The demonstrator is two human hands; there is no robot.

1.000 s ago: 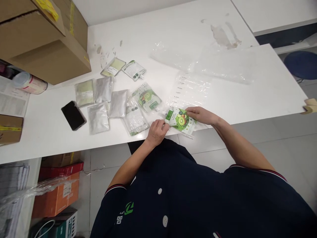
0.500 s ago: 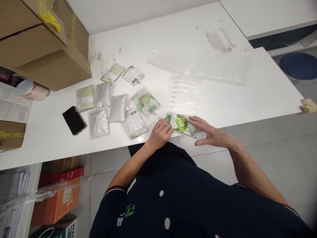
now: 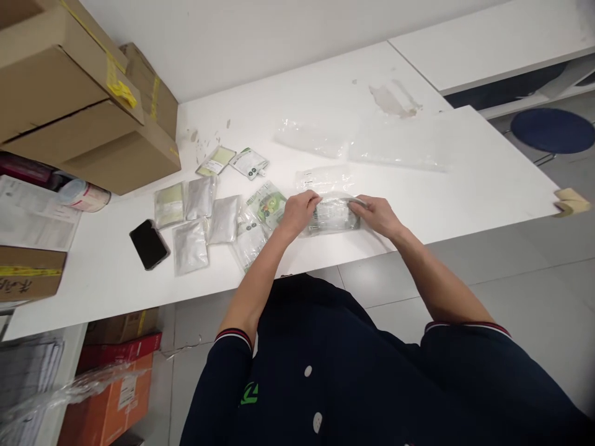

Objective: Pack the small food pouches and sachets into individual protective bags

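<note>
Hands [image 3: 297, 215] [image 3: 380, 215] apart on clear plastic [image 3: 333, 217]

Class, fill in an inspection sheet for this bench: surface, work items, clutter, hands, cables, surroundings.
Surface: white table, with greyish-brown marks towards the back.
Work items: clear plastic packaging, lying partly over a printed pouch; further pouches lie to the left.
Clutter: black phone, silver packets, greenish packets, loose clear film.
Hands: left hand and right hand both grip the clear plastic packaging.
Cables: no definite cable seen; a thin strand shows below the table, its kind unclear.
Surroundings: cardboard boxes at left, blue stool at right, orange box below.
</note>
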